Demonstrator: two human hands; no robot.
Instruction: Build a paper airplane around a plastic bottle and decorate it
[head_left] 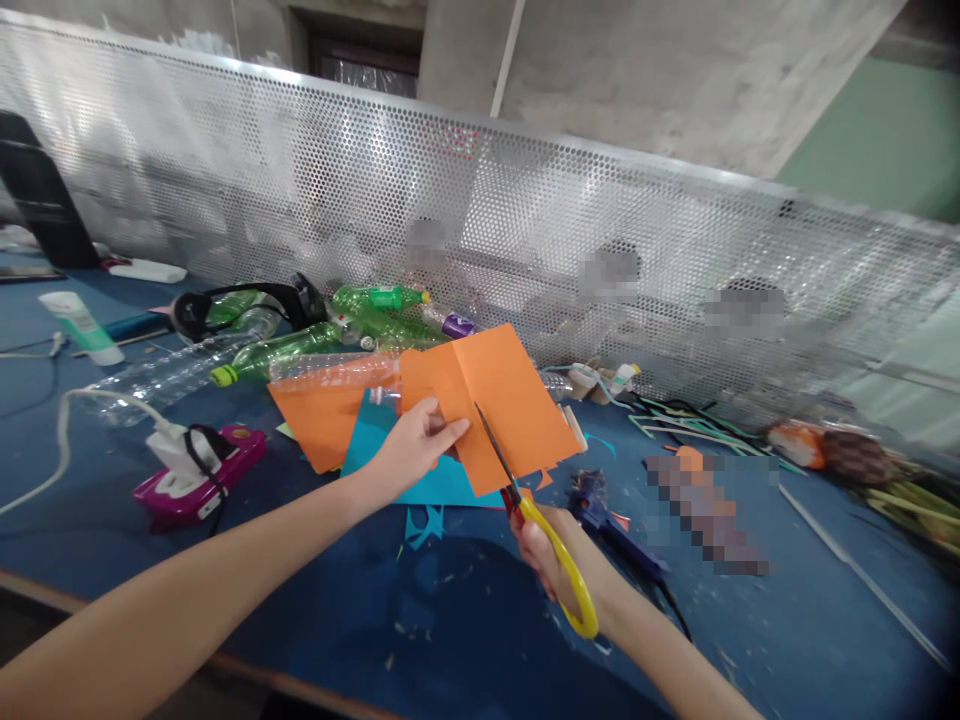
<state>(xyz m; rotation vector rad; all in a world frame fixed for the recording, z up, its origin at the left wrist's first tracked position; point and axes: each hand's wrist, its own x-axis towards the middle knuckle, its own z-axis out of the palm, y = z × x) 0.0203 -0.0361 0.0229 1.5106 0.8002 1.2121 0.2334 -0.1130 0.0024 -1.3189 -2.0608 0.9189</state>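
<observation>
My left hand pinches the left part of a creased sheet of orange paper, thumb on top, holding it above the table. In my right hand is a pair of scissors with yellow and red handles. Its dark blade lies across the lower part of the sheet, near the crease. Beneath my left hand a blue sheet of paper rests on the table, and another orange sheet lies to its left. Small blue paper scraps are scattered just in front.
Green plastic bottles and clear ones pile up behind the paper. A magenta power strip with a white plug sits at left. A dark blue glue gun lies right of the scissors. A perforated metal screen borders the blue table.
</observation>
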